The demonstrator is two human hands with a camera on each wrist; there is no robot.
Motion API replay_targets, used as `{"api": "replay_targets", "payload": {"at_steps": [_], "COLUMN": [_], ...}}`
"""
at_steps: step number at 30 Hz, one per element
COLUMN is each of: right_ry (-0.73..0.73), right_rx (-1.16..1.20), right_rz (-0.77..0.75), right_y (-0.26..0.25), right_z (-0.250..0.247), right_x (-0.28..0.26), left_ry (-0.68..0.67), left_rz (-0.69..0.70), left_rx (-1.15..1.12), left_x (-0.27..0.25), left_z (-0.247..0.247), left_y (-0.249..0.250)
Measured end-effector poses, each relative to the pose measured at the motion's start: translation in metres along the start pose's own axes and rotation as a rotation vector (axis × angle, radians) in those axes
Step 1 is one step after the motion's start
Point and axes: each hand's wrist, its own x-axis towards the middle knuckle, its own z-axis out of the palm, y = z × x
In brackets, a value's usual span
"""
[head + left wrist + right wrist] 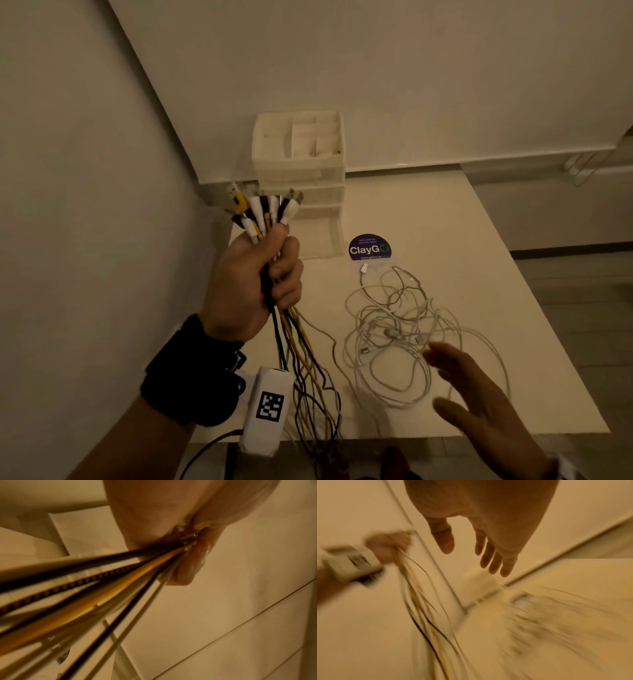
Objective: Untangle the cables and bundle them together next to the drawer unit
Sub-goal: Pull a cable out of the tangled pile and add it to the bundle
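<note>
My left hand (263, 284) is raised above the table's left side and grips a bundle of yellow, black and white cables (298, 346). Their USB plugs (263, 205) fan out above the fist, and the cords hang down past the table's front edge. In the left wrist view the same cables (106, 582) run out from under the curled fingers (187, 572). A tangle of white cables (400, 329) lies on the table (462, 240). My right hand (479, 394) hovers over its near right side, fingers straight, holding nothing. The white drawer unit (301, 178) stands at the back left.
A round purple "ClayGO" sticker (370, 247) lies on the table between the drawer unit and the white tangle. Walls close in on the left and behind. The table's right edge drops to a grey floor (582, 308).
</note>
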Motion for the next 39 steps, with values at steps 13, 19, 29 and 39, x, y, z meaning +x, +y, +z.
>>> {"api": "replay_targets", "payload": {"at_steps": [13,19,29,39], "right_ry": [-0.526,-0.617,-0.551,-0.55], "right_rx": [-0.042,-0.11,-0.337,-0.409], "right_rz": [-0.078,-0.035,0.194,0.085], "right_y": [-0.051,-0.013,0.073,0.082], "right_z": [0.125,0.129,0.127,0.063], "right_x": [0.079,0.078,0.069,0.065], "left_ry": [-0.067,-0.177,-0.29,-0.267], "left_rz": [-0.05,0.0,0.061,0.013], "left_rx": [-0.091,-0.124,-0.169,-0.262], "left_x": [-0.036,-0.044,-0.031,-0.011], "left_z": [0.013,0.021,0.041,0.025], "left_y": [-0.009,0.003,0.007,-0.009]}}
